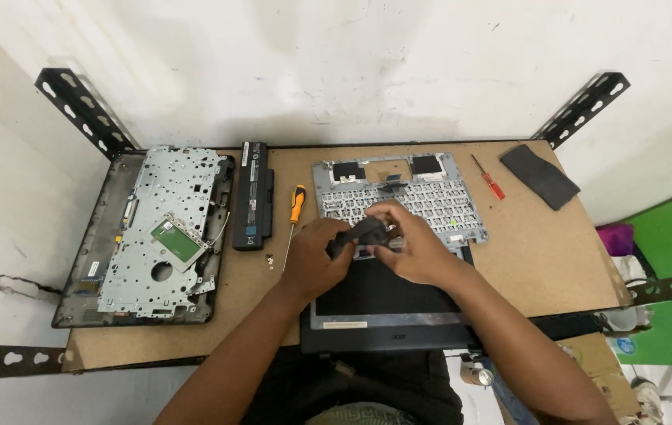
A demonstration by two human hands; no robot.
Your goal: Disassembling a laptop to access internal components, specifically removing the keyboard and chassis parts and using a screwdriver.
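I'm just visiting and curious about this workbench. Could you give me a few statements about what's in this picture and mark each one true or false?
1. Both hands, the left hand and the right hand, grip one small black part. True.
2. The orange-handled screwdriver lies right of the grey keyboard panel. False: it lies left of it, beside the black battery pack.
3. A red-handled screwdriver lies near the dark cloth. True.
4. The metal chassis frame sits at the bench's right end. False: it sits at the left end.
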